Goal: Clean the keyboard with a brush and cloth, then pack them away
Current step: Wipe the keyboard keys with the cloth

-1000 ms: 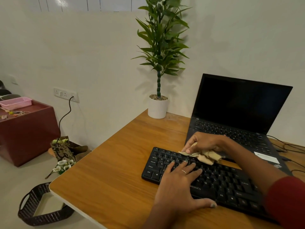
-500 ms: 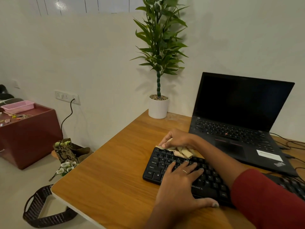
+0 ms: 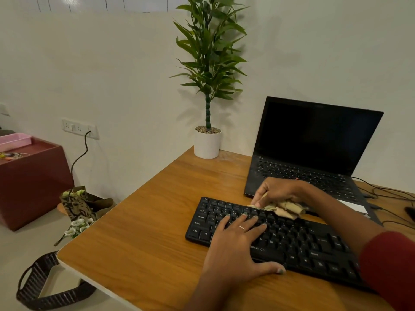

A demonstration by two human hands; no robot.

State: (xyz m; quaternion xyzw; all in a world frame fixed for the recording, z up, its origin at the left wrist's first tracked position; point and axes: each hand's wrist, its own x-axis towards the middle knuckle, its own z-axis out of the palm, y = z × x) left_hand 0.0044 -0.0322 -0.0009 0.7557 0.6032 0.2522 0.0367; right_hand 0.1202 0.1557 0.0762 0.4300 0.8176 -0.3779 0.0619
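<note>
A black keyboard (image 3: pixel 298 241) lies on the wooden desk (image 3: pixel 143 239). My left hand (image 3: pixel 235 245) rests flat on its left half, fingers spread over the keys, thumb at the front edge. My right hand (image 3: pixel 280 191) grips a crumpled beige cloth (image 3: pixel 285 208) and presses it on the keyboard's top row, near the middle. No brush is in view.
An open black laptop (image 3: pixel 314 153) stands just behind the keyboard, cables (image 3: pixel 386 194) trailing off its right side. A potted plant (image 3: pixel 207 140) sits at the desk's back corner. On the floor to the left are a dark woven basket (image 3: pixel 47 286), a red box (image 3: pixel 31 182) and a paper bag (image 3: pixel 78 205).
My right hand slid the cloth left along the keyboard's top edge, then back right toward the middle. My left hand stayed on the keys.
</note>
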